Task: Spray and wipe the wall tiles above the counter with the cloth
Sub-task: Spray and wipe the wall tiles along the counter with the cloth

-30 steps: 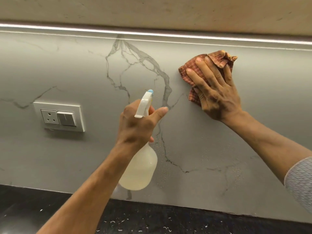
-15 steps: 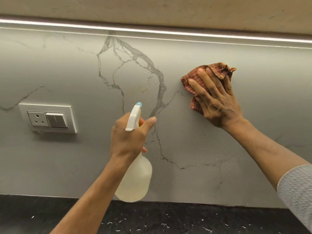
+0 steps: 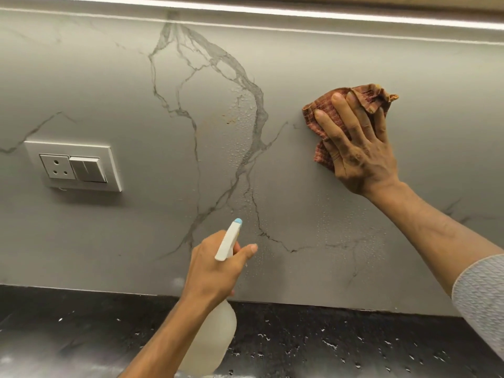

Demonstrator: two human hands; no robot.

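Since a second ago our left hand has dropped from mid-frame to lower centre, taking the spray bottle with it; the right hand and cloth have slid down from near the light strip and sit upper right.

Head view, only one we have:
- Left fingers clenched round the bottle neck, thumb out to the right, nozzle aimed up at the wall tiles. Can't tell if the trigger is pressed.
- Right fingers splayed flat, pinning the cloth against the tiles. Cloth touches the wall; one corner sticks out at its upper right.

Progress, our read: spraying is done for the centre patch. Droplets bead along the dark vein at centre and again lower right of centre. Those wet zones look unwiped. Area around the socket plate, left of frame, looks dry and untouched. So we're early to mid: wipe centre, then spray and wipe left.

Materials:
- Tiles: smooth grey marble-look, thin branching veins, slight sheen, no visible grout lines.
- Cloth: reddish-orange woven check, crumpled, soft.
- Bottle: translucent rounded plastic, white trigger head, pale blue tip.
- Table: glossy black stone with white flecks, bottom of frame.
- Socket plate: white rigid plastic, raised.
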